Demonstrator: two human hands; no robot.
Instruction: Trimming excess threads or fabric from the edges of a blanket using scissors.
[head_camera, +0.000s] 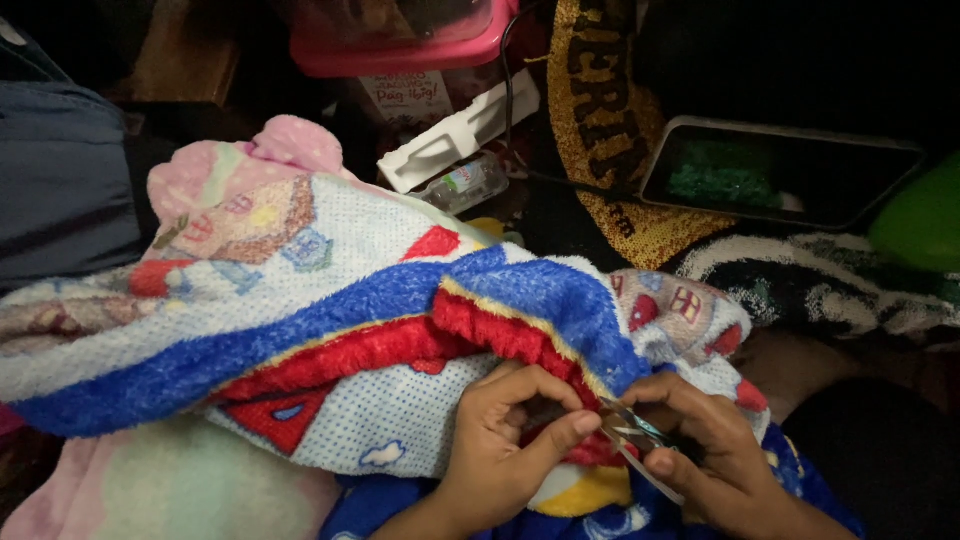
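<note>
Left hand (500, 440) is pinching the red fleece edge (470, 345) of a fleece blanket (300, 300), thumb and forefinger closed on the pile where it folds under the blue band (300, 335). Right hand (715, 450) is gripping a small pair of scissors (635, 435), fingers curled around them, blades pointing toward the left thumb and lying against the red edge. Both hands are therefore closed on something; neither is slack.

Progress, as judged: the blades are sitting at one spot on the red edge, near the lower middle of the picture. No cut thread or loose scrap is visible there, so the snip looks not yet made, or barely begun. Whether the blades are parted or together cannot be told; the area is dim.

The blanket is lying bunched across the person's lap, its white dotted panels with house pictures spreading leftward.

Further out: a small clear plastic bottle (462, 184), a white plastic tray (460, 130), a pink container (400, 45), a dark phone (780, 172) and a black cable (510, 110).
</note>
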